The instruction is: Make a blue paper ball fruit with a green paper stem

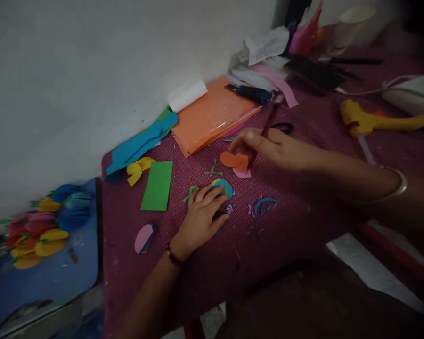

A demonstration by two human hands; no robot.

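My left hand (201,217) lies on the table with its fingers stretched out. Its fingertips touch a round blue paper cutout (227,187) with some yellow and green at it. In my right hand (273,147) is a slim dark red pencil (271,117), held tilted with its lower end near the tabletop. Right by those fingers are orange paper cutouts (229,159) above a pink piece (242,173); whether the fingers touch them I cannot tell. Blue curved scraps (264,205) and small green snippets (212,170) lie around.
On the maroon table (205,278) are a green paper rectangle (158,186), blue strips (141,141), an orange packet (215,115), a cutter knife (250,92) and a yellow glue gun (371,120). Colourful paper shapes (42,230) rest on a blue surface at left.
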